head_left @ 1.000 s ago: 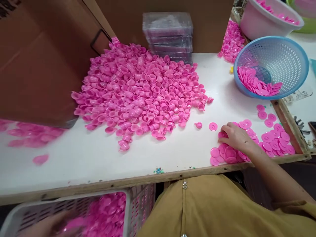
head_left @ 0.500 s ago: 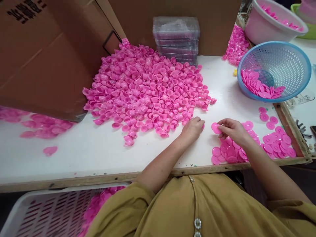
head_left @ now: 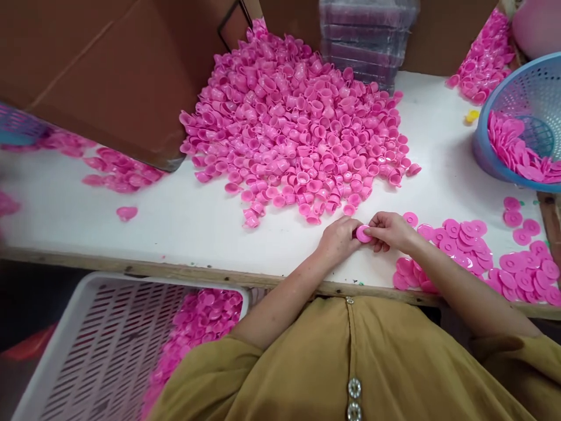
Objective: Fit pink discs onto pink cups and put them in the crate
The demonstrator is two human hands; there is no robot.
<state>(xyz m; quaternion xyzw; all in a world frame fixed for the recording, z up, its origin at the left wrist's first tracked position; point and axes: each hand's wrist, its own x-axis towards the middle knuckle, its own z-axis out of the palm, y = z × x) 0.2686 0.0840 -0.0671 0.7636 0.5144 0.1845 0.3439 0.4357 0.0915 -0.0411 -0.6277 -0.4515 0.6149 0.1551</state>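
My right hand (head_left: 390, 232) pinches a small pink toy saucer (head_left: 363, 234) between thumb and fingers. Just left of it, my left hand (head_left: 338, 241) is closed, its fingertips against the saucer's edge. What the left hand holds is mostly hidden now; a small pink piece showed at its fingertips a moment earlier. Beyond the hands spreads a big heap of pink toy cups (head_left: 302, 134). Loose pink saucers (head_left: 460, 245) lie on the table right of and under my right forearm.
A blue colander (head_left: 484, 146) with saucers stands at the right. Behind the cups are wrapped clear boxes (head_left: 366, 41) and a brown carton (head_left: 109, 76). Heart-shaped pink pieces (head_left: 127, 213) lie at left. A white basket (head_left: 94, 280) of pink pieces sits below the wooden table edge (head_left: 175, 272).
My right hand has moved left with a saucer, from above the saucer pile to my left hand, and the two now meet. The view has shifted left and down.
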